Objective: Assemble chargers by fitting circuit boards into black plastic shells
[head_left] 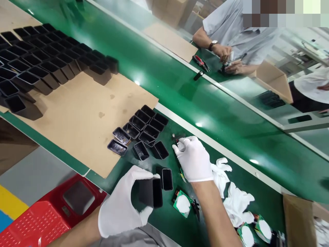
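Note:
My left hand [123,202], in a white glove, is wrapped round a black rectangular case [151,193] held near the table's front edge. My right hand [194,158], also gloved, pinches a small dark part with a bit of red [175,138] at its fingertips; the fingers partly hide it. Between the hands a black case [167,179] stands on the green table. Below my right hand lies a green circuit board with a white round piece [183,203] and black wires beside it. Several open black cases [147,138] form a group left of my right hand.
Many black cases [38,72] stand on brown cardboard [84,113] at the left. White gloves [238,202] and more boards [263,229] lie at the right, near a cardboard box [298,219]. A red stool [48,219] is below the table. Across the belt [180,92] a person works.

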Demonstrator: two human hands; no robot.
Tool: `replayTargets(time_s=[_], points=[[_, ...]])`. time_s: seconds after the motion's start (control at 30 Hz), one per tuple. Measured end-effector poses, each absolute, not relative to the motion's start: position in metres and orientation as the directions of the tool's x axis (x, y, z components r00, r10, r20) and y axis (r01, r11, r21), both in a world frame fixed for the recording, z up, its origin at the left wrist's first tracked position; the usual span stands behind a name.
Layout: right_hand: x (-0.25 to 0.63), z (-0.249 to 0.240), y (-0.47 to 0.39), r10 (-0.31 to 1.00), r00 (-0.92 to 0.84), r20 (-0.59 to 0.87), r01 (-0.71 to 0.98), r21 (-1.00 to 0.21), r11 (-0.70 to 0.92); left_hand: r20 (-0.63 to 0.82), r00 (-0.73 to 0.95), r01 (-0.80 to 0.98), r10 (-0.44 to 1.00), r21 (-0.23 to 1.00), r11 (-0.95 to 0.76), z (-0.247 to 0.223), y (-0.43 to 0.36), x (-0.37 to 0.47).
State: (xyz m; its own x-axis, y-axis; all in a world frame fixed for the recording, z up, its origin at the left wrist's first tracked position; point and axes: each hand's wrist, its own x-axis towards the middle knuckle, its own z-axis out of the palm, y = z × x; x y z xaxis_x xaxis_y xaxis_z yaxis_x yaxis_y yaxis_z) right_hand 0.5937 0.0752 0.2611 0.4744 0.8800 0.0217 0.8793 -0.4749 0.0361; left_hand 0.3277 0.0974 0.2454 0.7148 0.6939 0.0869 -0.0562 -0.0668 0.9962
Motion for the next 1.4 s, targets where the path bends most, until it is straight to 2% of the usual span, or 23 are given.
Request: replayTargets(time_s=[0.1,0.17,0.3,0.4,0.5,0.57,0.67,0.73,0.87,0.93,1.03,1.13,1.2,1.23,1.33,1.4], points=[[0.593,0.265,0.067,0.888,0.459,-0.022,0.888,-0.027,-0.459,0.023,0.633,0.069,0.774,0.994,-0.087,0.239,0.09,0.332],[0.594,0.267,0.065,0.888,0.458,-0.049,0.886,-0.055,-0.46,0.029,0.599,0.184,0.8,0.968,-0.172,0.233,0.088,0.332],[0.595,0.272,0.072,0.888,0.433,-0.156,0.899,0.004,-0.438,0.123,0.637,0.336,0.761,0.844,-0.417,0.223,0.094,0.323],[0.599,0.279,0.079,0.891,0.398,-0.217,0.915,0.016,-0.404,0.148,0.639,0.346,0.755,0.821,-0.454,0.228,0.098,0.314],[0.603,0.287,0.078,0.9,0.395,-0.183,0.916,0.006,-0.401,0.338,0.591,0.286,0.732,0.76,-0.583,0.246,0.095,0.316],[0.606,0.292,0.071,0.906,0.41,-0.108,0.902,-0.095,-0.42,0.43,0.62,0.305,0.657,0.639,-0.706,0.262,0.09,0.328],[0.607,0.298,0.046,0.875,0.48,0.07,0.831,-0.357,-0.427,0.307,0.73,0.465,0.611,0.433,-0.772,0.281,0.086,0.357],[0.605,0.303,0.024,0.83,0.538,0.148,0.776,-0.472,-0.419,0.219,0.785,0.488,0.58,0.358,-0.796,0.287,0.087,0.373],[0.6,0.308,-0.02,0.772,0.607,0.186,0.707,-0.569,-0.419,0.224,0.75,0.488,0.622,0.447,-0.75,0.297,0.103,0.381],[0.6,0.307,-0.038,0.75,0.629,0.206,0.682,-0.609,-0.405,0.238,0.736,0.513,0.634,0.415,-0.751,0.304,0.12,0.382],[0.603,0.302,-0.058,0.707,0.664,0.244,0.645,-0.664,-0.378,0.126,0.873,0.443,0.472,0.201,-0.874,0.314,0.154,0.392],[0.607,0.295,-0.07,0.685,0.682,0.256,0.586,-0.753,-0.301,-0.014,0.963,0.267,0.267,0.097,-0.959,0.318,0.182,0.408],[0.609,0.292,-0.075,0.681,0.701,0.211,0.472,-0.854,-0.221,-0.007,0.979,0.203,0.204,0.132,-0.97,0.323,0.189,0.417],[0.61,0.291,-0.078,0.677,0.716,0.172,0.391,-0.902,-0.184,0.035,0.982,0.175,0.185,0.196,-0.965,0.327,0.188,0.42],[0.61,0.29,-0.084,0.675,0.731,0.097,0.172,-0.984,-0.045,0.245,0.946,0.048,0.211,0.539,-0.841,0.342,0.164,0.424],[0.607,0.289,-0.088,0.693,0.712,0.114,0.098,-0.993,0.062,0.355,0.876,-0.047,0.326,0.737,-0.674,0.347,0.135,0.427]])
